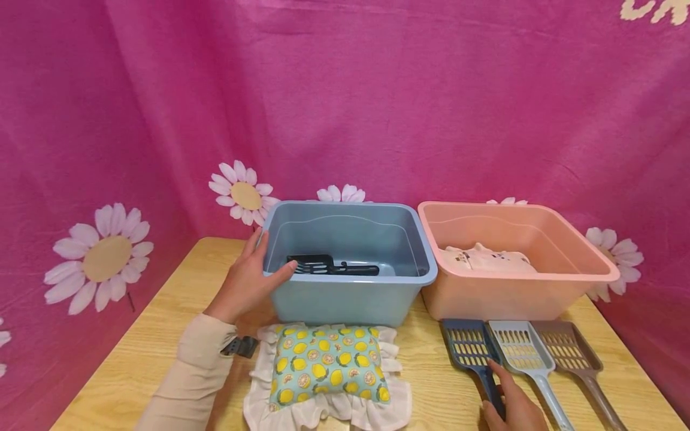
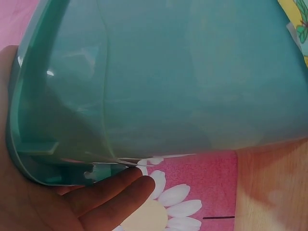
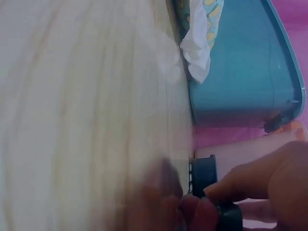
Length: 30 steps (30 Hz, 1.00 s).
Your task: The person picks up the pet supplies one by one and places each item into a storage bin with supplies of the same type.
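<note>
My left hand (image 1: 242, 284) holds the left end of a blue plastic tub (image 1: 345, 302), thumb over the front rim and fingers along the outside. The left wrist view shows two fingers (image 2: 118, 202) by the tub's rim. A black slotted tool with a handle (image 1: 356, 270) lies inside the tub. At the front right, my right hand (image 1: 514, 404) pinches the handle of a navy litter scoop (image 1: 480, 365), whose slotted head lies close in front of a pink tub (image 1: 496, 299). Beside it lie a light grey-blue litter scoop (image 1: 530, 362) and a brown litter scoop (image 1: 579, 362).
A frilled cushion with a lemon print (image 1: 329, 368) lies in front of the blue tub. Folded pale printed cloth (image 1: 490, 260) sits in the pink tub. Both tubs stand side by side on a wooden table (image 1: 135, 359), with a magenta daisy curtain (image 1: 345, 102) behind.
</note>
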Each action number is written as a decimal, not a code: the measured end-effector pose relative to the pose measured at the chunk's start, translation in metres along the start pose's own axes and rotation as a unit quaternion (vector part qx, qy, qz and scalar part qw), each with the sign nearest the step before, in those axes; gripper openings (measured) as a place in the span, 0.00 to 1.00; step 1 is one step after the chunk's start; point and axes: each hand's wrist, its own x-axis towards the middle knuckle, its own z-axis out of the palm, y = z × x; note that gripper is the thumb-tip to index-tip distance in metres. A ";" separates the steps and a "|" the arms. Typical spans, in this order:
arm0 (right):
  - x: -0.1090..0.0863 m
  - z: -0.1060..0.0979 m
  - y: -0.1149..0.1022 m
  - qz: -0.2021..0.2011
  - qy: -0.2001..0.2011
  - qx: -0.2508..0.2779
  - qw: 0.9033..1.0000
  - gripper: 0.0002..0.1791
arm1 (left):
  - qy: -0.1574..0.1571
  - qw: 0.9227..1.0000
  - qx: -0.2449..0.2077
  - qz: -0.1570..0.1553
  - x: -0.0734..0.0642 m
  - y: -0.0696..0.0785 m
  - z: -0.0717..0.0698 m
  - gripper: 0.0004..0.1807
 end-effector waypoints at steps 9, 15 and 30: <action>-0.005 0.009 0.005 -0.106 0.122 -0.049 0.986 0.32 | 0.003 1.000 -0.004 0.006 0.001 0.000 0.000 0.54; -0.006 0.006 0.003 -0.069 0.086 -0.050 0.993 0.31 | 0.002 1.000 -0.010 0.002 0.000 -0.001 0.002 0.54; -0.007 -0.013 0.000 0.007 0.026 -0.044 0.999 0.25 | 0.001 1.000 -0.010 -0.005 0.000 0.001 0.000 0.54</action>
